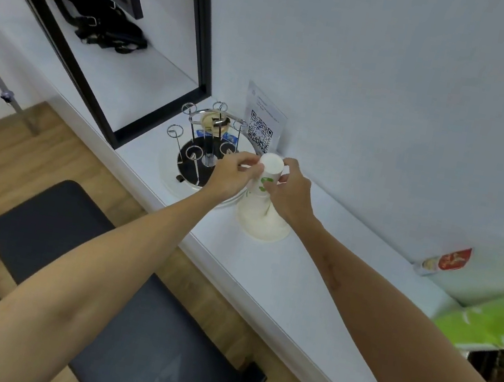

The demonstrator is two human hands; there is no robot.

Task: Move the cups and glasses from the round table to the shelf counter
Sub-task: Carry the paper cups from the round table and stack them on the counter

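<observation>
Here my left hand [230,175] and my right hand [290,194] each pinch the upturned white paper cup with green print [266,178], topping a stack of white paper cups [262,221] on the white table [295,284], beside the wire cup rack [204,136].

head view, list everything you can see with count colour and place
paper cups: a stack upside down, count unclear, white with green print, on the counter, held at the top
counter: one, white, along the wall
cup rack: one, chrome wire, on a white round tray left of the cups
QR sign: one, clear stand, against the wall behind the rack
shelf frame: one, black, on the counter at the left
bag: one, black, inside the shelf
packet: one, red and white, far right by the wall
mat: one, black, on the wooden floor
left hand: grips the top cup
right hand: grips the top cup
</observation>
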